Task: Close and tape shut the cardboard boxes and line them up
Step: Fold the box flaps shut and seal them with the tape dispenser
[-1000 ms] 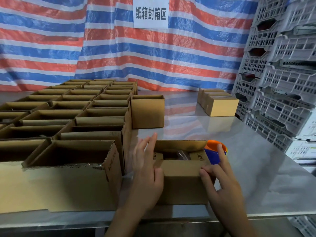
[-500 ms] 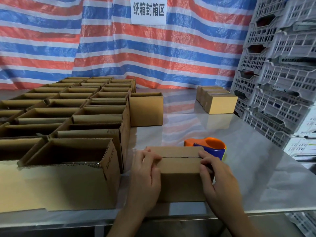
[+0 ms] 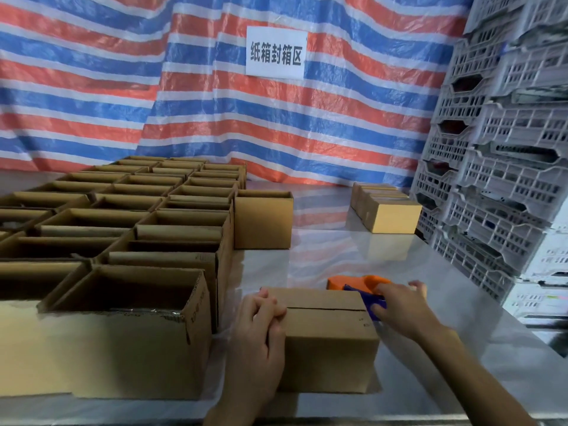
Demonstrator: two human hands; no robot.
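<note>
Right hand (image 3: 399, 309): it has left the right side of the small box (image 3: 329, 342) since half a second ago and now lies over the tape dispenser (image 3: 353, 282), just behind the box's right corner. I cannot tell if the fingers already close on it, because the view is blurred there.
Left hand (image 3: 261, 327): it stays on the left top edge, fingers curled over the flaps to hold them down.
Small box: it stands on the bench (image 3: 430, 379) near the front edge, flaps folded flat, with no tape visible on the seam.
Meaning: closing looks finished, and taping is probably the step now.
Other boxes: open boxes (image 3: 153, 229) stand in rows at the left, and sealed boxes (image 3: 390, 210) are lined up far right.
</note>
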